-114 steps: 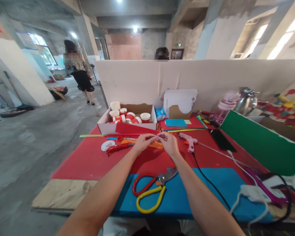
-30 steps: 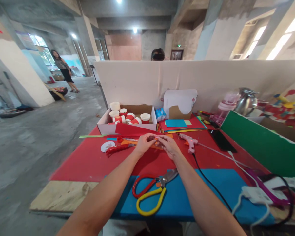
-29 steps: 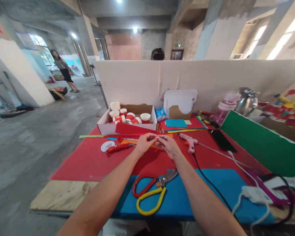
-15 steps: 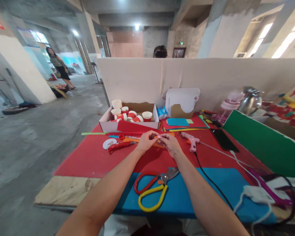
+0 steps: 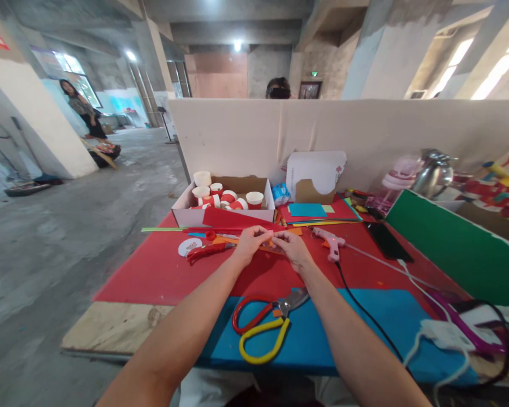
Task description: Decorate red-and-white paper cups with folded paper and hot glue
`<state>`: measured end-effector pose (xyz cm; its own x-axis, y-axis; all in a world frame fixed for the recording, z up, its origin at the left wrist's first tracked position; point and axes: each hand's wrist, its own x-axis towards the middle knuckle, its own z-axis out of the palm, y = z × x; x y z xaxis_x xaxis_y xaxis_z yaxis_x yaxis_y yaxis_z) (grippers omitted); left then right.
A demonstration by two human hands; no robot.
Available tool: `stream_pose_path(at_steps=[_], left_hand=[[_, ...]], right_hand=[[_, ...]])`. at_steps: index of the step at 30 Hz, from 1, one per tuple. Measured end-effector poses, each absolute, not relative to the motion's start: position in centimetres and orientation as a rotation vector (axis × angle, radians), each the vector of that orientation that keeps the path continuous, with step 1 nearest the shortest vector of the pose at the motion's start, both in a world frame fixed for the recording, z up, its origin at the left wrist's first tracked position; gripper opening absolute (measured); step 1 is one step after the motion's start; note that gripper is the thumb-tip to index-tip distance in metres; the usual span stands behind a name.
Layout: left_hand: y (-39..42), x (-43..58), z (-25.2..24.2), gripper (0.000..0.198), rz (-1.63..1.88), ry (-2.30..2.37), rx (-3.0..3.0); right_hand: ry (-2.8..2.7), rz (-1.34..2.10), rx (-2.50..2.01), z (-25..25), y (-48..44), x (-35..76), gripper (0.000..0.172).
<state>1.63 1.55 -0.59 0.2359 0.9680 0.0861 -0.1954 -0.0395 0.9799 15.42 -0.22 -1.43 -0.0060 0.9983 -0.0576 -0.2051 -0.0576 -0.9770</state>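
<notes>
My left hand [image 5: 249,243] and my right hand [image 5: 293,250] meet over the red sheet on the table [image 5: 152,277], fingertips pinched together on a small piece too tiny to name. Under them lies an orange paper strip [image 5: 227,240]. Red-and-yellow scissors [image 5: 263,325] rest on the blue sheet between my forearms. A pink glue gun [image 5: 330,242] lies just right of my right hand, its black cord trailing toward me.
A cardboard box of red-and-white paper cups [image 5: 224,200] stands behind the hands, with a red utility knife [image 5: 203,252] and a white disc [image 5: 189,246] to the left. Coloured paper, a phone [image 5: 385,242], a green board [image 5: 453,249], and cables fill the right. A person's head shows behind the partition [image 5: 322,135].
Both hands stay pinched together at the same spot, fingers shifting slightly. The view has shifted slightly, and the person in the far left background has moved further left.
</notes>
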Motion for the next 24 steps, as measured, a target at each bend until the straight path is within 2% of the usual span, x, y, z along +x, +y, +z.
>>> stream_pose_path(at_steps=[8, 19, 24], left_hand=[[1.74, 1.87, -0.98, 0.023, 1.048, 0.788, 1.112], [1.46, 1.86, -0.74, 0.023, 1.031, 0.873, 1.145], [1.46, 1.97, -0.88, 0.021, 1.011, 0.895, 1.139]], right_hand=[[-0.899, 1.346, -1.111, -1.53, 0.21, 15.68, 0.03], [-1.102, 1.226, -1.103, -1.45, -0.13, 15.59, 0.038], [-1.142, 1.186, -1.164, -1.27, -0.13, 15.28, 0.034]])
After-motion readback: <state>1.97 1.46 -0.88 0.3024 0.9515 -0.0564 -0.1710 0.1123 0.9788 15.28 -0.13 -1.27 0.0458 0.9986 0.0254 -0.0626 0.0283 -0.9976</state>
